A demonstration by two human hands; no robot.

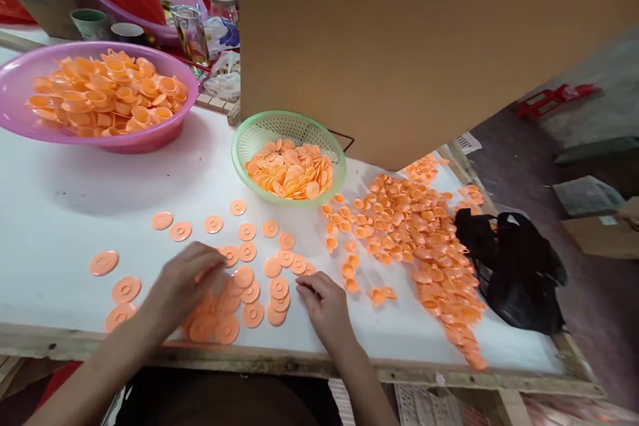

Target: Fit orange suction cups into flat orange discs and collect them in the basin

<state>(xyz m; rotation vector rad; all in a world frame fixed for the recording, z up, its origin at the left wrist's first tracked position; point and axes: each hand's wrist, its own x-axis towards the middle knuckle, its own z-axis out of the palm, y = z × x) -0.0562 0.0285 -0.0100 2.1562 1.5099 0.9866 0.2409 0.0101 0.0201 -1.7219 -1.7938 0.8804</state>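
Several flat orange plastic discs (253,313), each with a small raised ring, lie spread on the white tabletop in front of me. My left hand (186,279) reaches over the discs at the left, fingers stretched to the right. Its fingertips are at the edge of one orange disc (230,255); the thumb is mostly hidden. More discs (202,327) lie bunched beneath this hand. To the right of the spread, my right hand (327,311) has thumb and fingers pinched together beside a short stack of discs (279,288). Whatever the pinch holds, if anything, is hidden.
A green colander (239,170) of orange discs stands behind the spread. Small orange cups (414,219) are heaped at right, beside a black bag (519,273). A pink basin (100,140) of orange cup-shaped parts sits at left. A large cardboard box (399,46) blocks the back.
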